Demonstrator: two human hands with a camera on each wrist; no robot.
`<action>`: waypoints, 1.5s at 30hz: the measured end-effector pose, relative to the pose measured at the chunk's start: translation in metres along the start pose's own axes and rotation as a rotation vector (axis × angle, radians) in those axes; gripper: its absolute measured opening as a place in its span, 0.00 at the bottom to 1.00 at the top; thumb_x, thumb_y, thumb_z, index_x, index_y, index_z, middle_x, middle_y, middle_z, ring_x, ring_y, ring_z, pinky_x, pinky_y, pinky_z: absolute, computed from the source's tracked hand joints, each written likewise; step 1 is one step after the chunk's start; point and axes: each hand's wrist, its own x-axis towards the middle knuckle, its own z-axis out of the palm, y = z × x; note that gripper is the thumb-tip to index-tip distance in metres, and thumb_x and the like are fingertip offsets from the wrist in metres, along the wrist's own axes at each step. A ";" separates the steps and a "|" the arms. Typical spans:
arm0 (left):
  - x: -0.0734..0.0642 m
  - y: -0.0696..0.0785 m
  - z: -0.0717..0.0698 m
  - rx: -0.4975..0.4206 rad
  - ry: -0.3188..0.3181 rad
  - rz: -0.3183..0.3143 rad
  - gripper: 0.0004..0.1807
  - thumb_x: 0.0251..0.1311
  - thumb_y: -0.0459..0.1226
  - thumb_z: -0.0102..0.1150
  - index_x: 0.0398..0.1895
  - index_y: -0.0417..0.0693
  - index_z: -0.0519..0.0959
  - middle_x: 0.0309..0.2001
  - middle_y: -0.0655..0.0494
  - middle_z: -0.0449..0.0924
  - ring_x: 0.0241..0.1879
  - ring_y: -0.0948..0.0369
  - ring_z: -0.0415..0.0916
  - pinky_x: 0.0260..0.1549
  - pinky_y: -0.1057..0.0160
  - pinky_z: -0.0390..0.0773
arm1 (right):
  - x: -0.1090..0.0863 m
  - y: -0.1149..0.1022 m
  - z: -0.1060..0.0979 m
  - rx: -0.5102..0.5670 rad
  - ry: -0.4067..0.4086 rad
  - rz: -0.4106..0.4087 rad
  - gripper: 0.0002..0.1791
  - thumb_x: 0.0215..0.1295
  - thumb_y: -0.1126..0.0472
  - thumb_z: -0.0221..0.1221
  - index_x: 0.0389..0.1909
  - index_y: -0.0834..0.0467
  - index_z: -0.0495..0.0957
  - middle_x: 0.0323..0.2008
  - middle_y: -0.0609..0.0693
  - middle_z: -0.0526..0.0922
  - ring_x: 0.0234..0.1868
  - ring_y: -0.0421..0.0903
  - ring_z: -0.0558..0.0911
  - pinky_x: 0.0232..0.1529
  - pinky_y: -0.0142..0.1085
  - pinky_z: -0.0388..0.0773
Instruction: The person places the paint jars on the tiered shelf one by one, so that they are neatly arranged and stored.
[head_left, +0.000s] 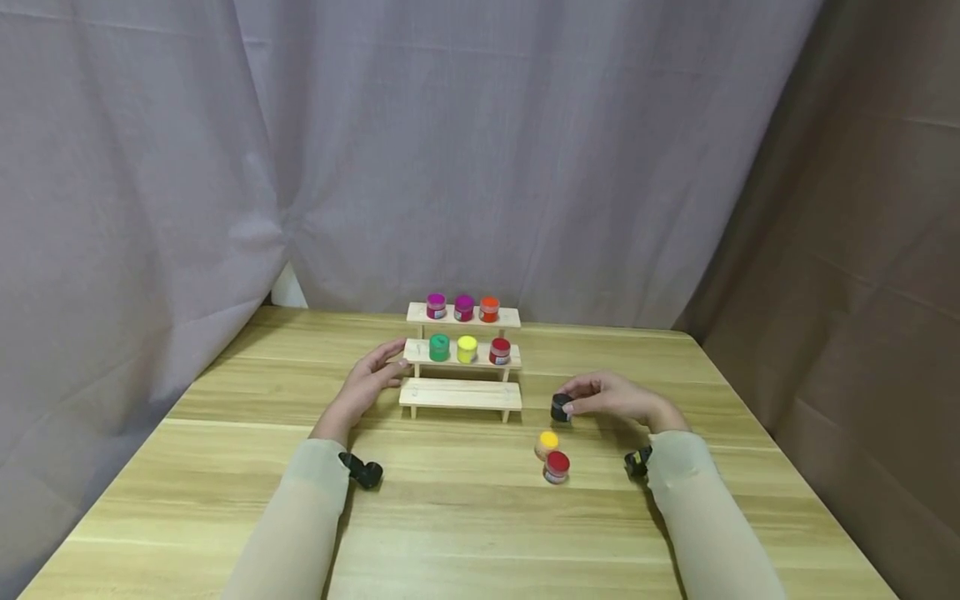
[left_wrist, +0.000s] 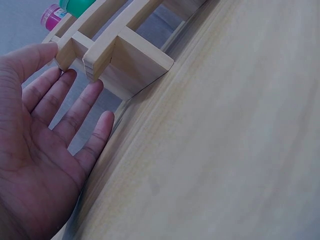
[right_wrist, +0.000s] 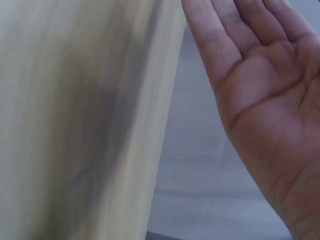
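Observation:
A three-tier wooden rack [head_left: 461,393] stands on the table, bearing small paint jars. My left hand [head_left: 371,375] is at its left end; in the left wrist view, the fairly straight fingers [left_wrist: 82,112] and thumb touch the plank ends. To the right of the rack, my right hand [head_left: 611,395] pinches a black paint jar [head_left: 560,407] between thumb and fingers, low over the table. Nearer the front are a yellow-lidded jar [head_left: 548,444] and a red-lidded jar [head_left: 557,467]. In the right wrist view my palm [right_wrist: 275,115] shows, with the fingertips and jar out of frame.
The rack's top tier holds two magenta-purple jars [head_left: 463,307] and an orange jar [head_left: 489,309]. Its middle tier has green [head_left: 439,347], yellow [head_left: 467,349] and dark red [head_left: 499,351] jars. A grey curtain [head_left: 465,167] hangs behind the wooden table [head_left: 450,533].

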 end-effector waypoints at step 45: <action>-0.001 0.001 0.001 -0.018 0.003 -0.011 0.31 0.70 0.46 0.60 0.74 0.52 0.66 0.74 0.49 0.63 0.64 0.47 0.72 0.60 0.49 0.77 | 0.086 -0.090 0.050 0.058 0.064 -0.109 0.19 0.63 0.53 0.70 0.52 0.56 0.83 0.45 0.51 0.88 0.48 0.50 0.85 0.54 0.44 0.81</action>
